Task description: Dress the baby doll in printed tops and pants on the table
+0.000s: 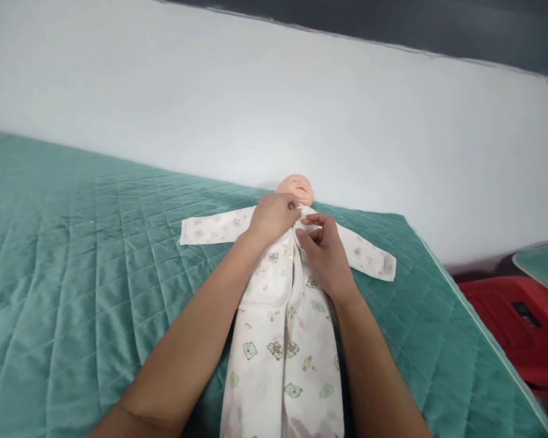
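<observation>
Just short of the doll's head (296, 187), the left hand (274, 219) and right hand (326, 252) curl nearly shut, pinching the collar edges of the baby sleepsuit (278, 340) spread on the quilted bed (73, 255) beneath them, seemingly thin, limp, light cloth, best gripped along its front opening.

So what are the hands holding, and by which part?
The left hand and right hand both pinch the white sleepsuit on the doll by its front edges, just under the collar.
</observation>
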The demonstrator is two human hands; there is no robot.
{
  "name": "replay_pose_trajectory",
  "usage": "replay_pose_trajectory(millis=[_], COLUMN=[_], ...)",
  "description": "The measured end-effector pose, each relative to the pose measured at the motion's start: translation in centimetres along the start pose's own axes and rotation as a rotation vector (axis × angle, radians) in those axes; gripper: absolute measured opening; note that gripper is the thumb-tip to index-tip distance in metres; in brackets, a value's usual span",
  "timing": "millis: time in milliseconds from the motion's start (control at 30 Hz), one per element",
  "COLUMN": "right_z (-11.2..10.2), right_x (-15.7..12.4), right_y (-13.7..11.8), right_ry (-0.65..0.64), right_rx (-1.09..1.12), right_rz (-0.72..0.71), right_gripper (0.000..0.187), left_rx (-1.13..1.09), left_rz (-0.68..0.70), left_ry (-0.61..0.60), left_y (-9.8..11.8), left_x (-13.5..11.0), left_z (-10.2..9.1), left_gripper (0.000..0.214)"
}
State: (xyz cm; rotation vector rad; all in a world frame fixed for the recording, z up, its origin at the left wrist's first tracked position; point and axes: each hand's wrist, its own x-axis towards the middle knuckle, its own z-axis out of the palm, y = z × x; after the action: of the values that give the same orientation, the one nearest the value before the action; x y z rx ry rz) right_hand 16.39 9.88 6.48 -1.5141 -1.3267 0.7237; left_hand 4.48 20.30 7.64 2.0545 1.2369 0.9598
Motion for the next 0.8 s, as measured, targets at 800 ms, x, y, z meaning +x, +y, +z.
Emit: replay_pose_trajectory(millis=[800], right_z=[0.1], right_x=[-0.1], right_y=[0.1], right_ry=[0.023], right_rx=[-0.036], right_rz=[-0.015], right_gripper=[0.028], left_rx=[-0.048], left_rz=[-0.072], left_ry=[-0.068], left_y=[0.5], left_x=[-0.9], left_z=[-1.5], left_gripper=[0.019])
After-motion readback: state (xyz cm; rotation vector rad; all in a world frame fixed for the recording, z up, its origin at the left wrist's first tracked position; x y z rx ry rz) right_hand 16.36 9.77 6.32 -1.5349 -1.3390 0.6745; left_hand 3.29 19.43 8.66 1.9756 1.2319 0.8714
